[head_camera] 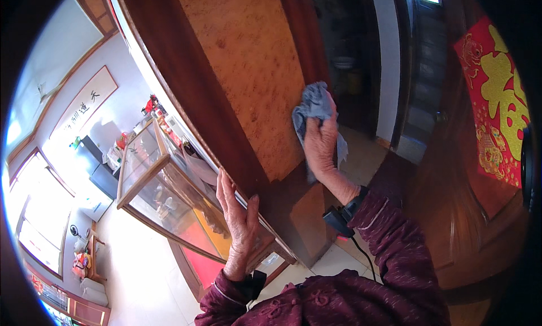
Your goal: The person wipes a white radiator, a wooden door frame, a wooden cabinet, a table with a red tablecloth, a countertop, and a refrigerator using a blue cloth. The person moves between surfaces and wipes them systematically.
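My right hand [320,150] grips a crumpled grey-blue cloth [315,99]. The cloth lies at the right-hand dark wooden border of a panel [250,71] with an orange-brown speckled face. My left hand [239,222] rests at the panel's near edge, thumb apart from the fingers, holding no loose thing. Just left of that hand stands a wood-framed glass display case [165,160], with a brown, knobbly object [192,199] inside it. A black band with a small device [338,220] and a cable is on my right wrist.
On the right is a dark wooden door [449,216] bearing a red and gold decoration [493,101]. A dim doorway [351,38] opens beyond the panel. At left are a fridge [101,182], a wooden stool [94,258] and pale floor [135,258].
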A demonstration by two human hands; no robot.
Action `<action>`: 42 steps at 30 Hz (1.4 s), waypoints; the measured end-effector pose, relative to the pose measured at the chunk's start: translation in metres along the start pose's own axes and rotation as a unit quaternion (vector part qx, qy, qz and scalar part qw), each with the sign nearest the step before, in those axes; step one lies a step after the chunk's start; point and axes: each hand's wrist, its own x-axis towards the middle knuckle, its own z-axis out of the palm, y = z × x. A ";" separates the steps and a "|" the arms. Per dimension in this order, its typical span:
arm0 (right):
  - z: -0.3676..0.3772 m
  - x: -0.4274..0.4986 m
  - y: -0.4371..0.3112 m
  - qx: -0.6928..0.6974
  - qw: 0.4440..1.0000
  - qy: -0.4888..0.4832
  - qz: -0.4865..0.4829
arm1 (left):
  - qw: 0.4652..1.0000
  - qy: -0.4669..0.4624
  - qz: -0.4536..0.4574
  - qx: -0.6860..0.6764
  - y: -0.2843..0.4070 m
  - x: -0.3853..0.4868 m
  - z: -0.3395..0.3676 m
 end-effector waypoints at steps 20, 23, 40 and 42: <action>0.004 -0.035 0.043 -0.057 0.935 -0.140 -0.321 | 0.999 -0.004 0.008 0.037 0.000 0.000 0.001; -0.013 -0.083 0.057 -0.079 0.916 -0.202 -0.339 | 1.000 0.009 -0.006 0.011 -0.008 -0.005 0.004; -0.068 -0.276 0.129 -0.136 0.938 0.008 0.318 | 0.873 -0.317 -0.334 -0.159 -0.059 -0.130 -0.051; -0.071 -0.287 0.115 -0.173 0.857 -0.023 0.484 | 0.867 -0.318 -0.350 -0.159 -0.063 -0.143 -0.050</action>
